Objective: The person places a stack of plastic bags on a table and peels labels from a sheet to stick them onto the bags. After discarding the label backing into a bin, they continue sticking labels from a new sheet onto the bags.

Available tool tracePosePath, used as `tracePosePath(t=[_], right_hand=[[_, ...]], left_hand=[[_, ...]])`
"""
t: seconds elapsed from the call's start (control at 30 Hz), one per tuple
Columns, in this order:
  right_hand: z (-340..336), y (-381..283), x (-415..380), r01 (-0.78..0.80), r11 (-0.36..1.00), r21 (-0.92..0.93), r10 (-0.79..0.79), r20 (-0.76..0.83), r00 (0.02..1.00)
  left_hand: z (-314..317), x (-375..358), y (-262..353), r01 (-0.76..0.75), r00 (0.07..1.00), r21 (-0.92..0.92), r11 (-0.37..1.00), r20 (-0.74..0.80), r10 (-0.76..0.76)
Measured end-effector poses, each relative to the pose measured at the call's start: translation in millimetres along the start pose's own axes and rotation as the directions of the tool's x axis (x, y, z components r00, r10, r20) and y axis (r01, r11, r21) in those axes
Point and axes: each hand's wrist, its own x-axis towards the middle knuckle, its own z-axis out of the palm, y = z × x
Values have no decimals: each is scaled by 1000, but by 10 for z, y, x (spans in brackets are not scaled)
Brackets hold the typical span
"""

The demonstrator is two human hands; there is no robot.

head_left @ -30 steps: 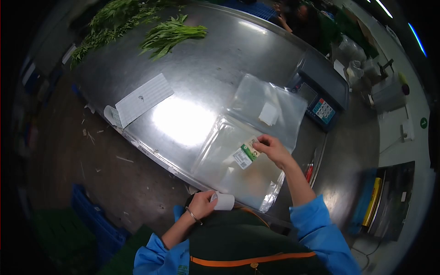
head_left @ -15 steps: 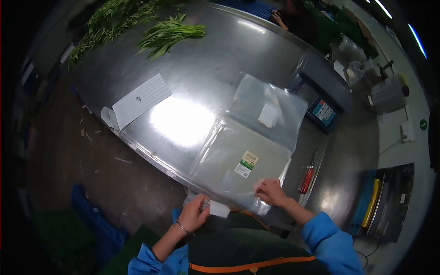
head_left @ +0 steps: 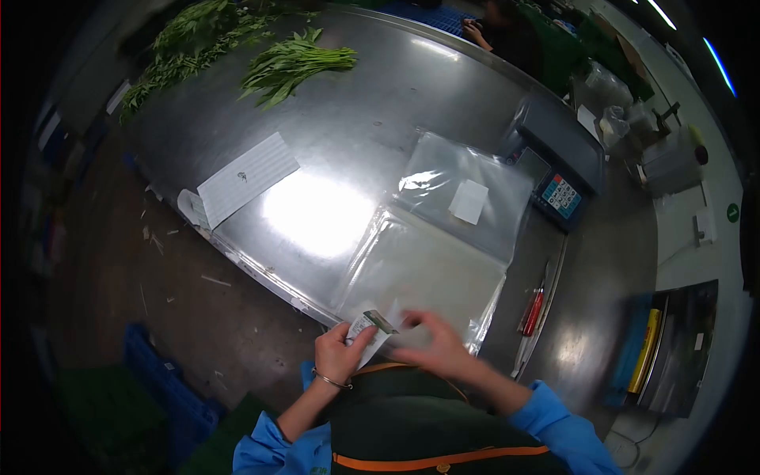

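My left hand [head_left: 339,352] is closed around a strip of printed white-and-green labels [head_left: 372,331], just off the front edge of the table. Close beside the labels is my right hand [head_left: 431,344], its fingertips blurred by motion, so I cannot make out whether they grip anything. Beyond both hands lies a stack of clear plastic bags [head_left: 431,257], flat on the metal table. A second group of clear bags [head_left: 427,166] lies behind it, with a white slip [head_left: 469,202] on top.
The metal table [head_left: 340,103] holds a lined paper sheet [head_left: 247,178], leafy greens [head_left: 297,67] and a scale [head_left: 558,158]. A red-handled knife [head_left: 533,309] lies at the right. Across the table is another person [head_left: 507,39]. Blue crates [head_left: 162,380] stand at floor level.
My right hand has moved left from the bags to beside my left hand. The labels in my left hand now show their printed side. The label on the front bags is no longer visible there.
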Motion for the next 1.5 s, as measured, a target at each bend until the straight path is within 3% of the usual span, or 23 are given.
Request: tracePosePath(t=[0.1,0.2,0.23,0.27,0.37,0.43,0.5,0.57,0.63,0.7,0.77,0.83,0.9,0.93,1.03,1.17,1.2,1.23,1.3,1.33,1.4,1.43,1.5], right_hand=[[81,-70,144,-417,900,-129,424,33,905],[-187,504,516,-420,907,-33,420,4,907],[-152,720,522,-381,811,-444,414,-24,910],[-129,833,507,-284,566,-774,394,-48,918],[-102,917,338,-251,679,-690,65,-283,957],[-254,1009,211,-98,712,-696,-37,-176,984],[-218,1057,104,60,732,-678,-152,-77,985],[2,1035,-22,266,359,-895,-226,193,955],[67,991,71,175,387,-905,-196,104,975],[99,930,48,85,425,-901,-143,26,989],[-91,885,-12,135,760,-636,-159,21,987],[-314,721,-79,77,889,-452,35,235,971],[-467,722,-239,196,764,-615,38,346,937],[-554,745,-300,322,584,-745,54,432,901],[-779,1097,-172,300,734,-610,123,553,824],[-1079,1066,250,-441,831,-340,519,183,835],[-1215,1035,450,-365,884,-293,299,-246,922],[-1257,988,611,-270,919,-286,34,-627,778],[-1124,301,824,-354,665,-657,-481,-740,470],[-743,-218,818,-86,919,-385,-226,-693,685],[554,-712,718,95,988,-125,-136,-373,918],[1376,-936,589,214,970,-113,-224,-79,971],[2760,-1286,282,410,911,-47,-372,337,865]], left_hand=[[-89,-42,-14,-42,998,27,999,42,41],[-334,-196,-321,145,969,154,977,178,-172],[-388,-264,-505,149,969,151,977,174,-174],[-439,-330,-711,183,964,173,968,161,-211],[-519,-614,-1231,348,902,302,887,149,-405],[-555,-785,-1544,461,806,444,769,153,-571],[-527,-835,-1785,572,526,509,644,375,-763],[-605,-846,-1613,524,547,526,670,395,-738],[-682,-859,-1495,485,548,495,721,470,-692],[-892,-898,-1121,451,669,476,755,380,-639],[-1315,-880,-646,452,834,301,840,192,-518],[-1847,-931,-88,367,927,115,923,-124,-354],[-2603,-1192,-4,300,794,91,950,-576,-195],[-2994,-1306,-32,77,691,223,972,-714,109],[-3891,-1440,194,-145,442,221,964,-858,263],[-4583,-1180,114,-167,451,275,947,-833,321],[-4637,-1120,61,-145,490,276,950,-814,311],[-4633,-1077,7,-111,542,281,953,-787,294],[-4589,-1027,-72,-53,632,291,955,-731,257],[-4549,-1019,-121,-27,673,294,955,-702,235],[-4489,-1035,-223,-3,749,288,957,-634,193],[-4464,-1085,-242,11,785,299,954,-593,176],[-4404,-1157,-227,14,827,309,951,-539,163]])
